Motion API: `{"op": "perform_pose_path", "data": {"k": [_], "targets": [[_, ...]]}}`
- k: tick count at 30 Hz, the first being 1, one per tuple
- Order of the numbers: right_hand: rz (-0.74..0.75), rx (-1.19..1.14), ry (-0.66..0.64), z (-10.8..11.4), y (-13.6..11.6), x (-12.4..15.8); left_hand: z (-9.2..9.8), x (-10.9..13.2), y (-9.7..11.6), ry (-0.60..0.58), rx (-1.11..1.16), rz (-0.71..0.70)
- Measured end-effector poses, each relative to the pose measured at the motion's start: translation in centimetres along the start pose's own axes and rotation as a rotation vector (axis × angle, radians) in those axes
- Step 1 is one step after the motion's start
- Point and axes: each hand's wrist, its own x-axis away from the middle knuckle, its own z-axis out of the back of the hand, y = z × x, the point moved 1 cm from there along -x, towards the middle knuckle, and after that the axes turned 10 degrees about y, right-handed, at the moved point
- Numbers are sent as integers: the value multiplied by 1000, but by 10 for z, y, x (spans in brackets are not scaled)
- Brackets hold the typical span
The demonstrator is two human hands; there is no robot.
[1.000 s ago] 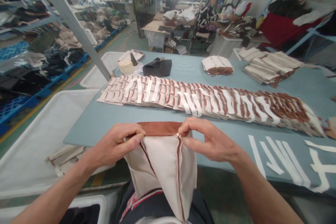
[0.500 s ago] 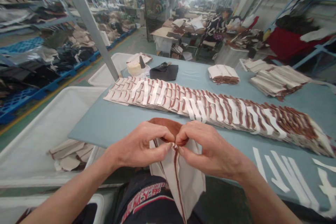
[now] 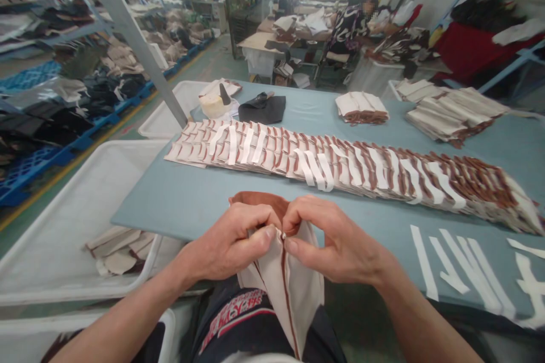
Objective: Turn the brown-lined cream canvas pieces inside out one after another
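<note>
Both hands pinch the same sewn piece (image 3: 293,289), cream fabric on the near side with brown material showing at its far edge. A brown seam runs down its middle toward my lap. My left hand (image 3: 240,241) is closed on it left of the seam, thumb against bent fingers. Right of the seam, my right hand (image 3: 336,241) is closed on it too, the thumbs almost meeting. The piece hangs over the table's near edge. Beyond the hands lies a long overlapping row of similar cream and brown pieces (image 3: 272,150), with white strips laid across it.
Loose white strips (image 3: 423,261) lie on the blue-green table (image 3: 149,198) at right. Farther back are a cone of thread (image 3: 213,106), a black piece (image 3: 261,109) and stacked pieces (image 3: 361,108). A white bin (image 3: 55,227) stands left. A person (image 3: 351,25) sits beyond the table.
Both hands and the held piece have shifted slightly left in the picture, still pinching at the seam. The view has tilted a little downward.
</note>
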Motion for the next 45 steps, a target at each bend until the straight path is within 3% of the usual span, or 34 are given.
{"op": "perform_pose_path", "data": {"k": [4, 11, 16, 18, 23, 27, 32, 38, 42, 45], "targets": [[37, 64, 32, 0, 4, 1, -3, -2, -1, 9, 31, 26], [298, 379, 175, -4, 4, 5, -3, -5, 4, 48, -86, 180], [331, 453, 178, -3, 0, 4, -4, -4, 6, 67, -127, 207], [274, 383, 181, -3, 0, 4, -4, -4, 6, 75, -130, 207], [-103, 83, 129, -3, 6, 2, -6, -7, 9, 48, -82, 192], [-225, -69, 63, -6, 11, -2, -6, -9, 7, 36, -54, 168], [-234, -33, 63, -7, 12, -6, -2, -8, 4, 5, 17, 212], [-156, -73, 9, -2, 18, -7, -5, -7, 1, -77, 277, 335], [-182, -58, -30, -2, 26, -8, -11, -8, -7, -17, 265, 438], [-179, -58, -45, -2, 28, -8, -9, -9, -9, -55, 243, 436]]}}
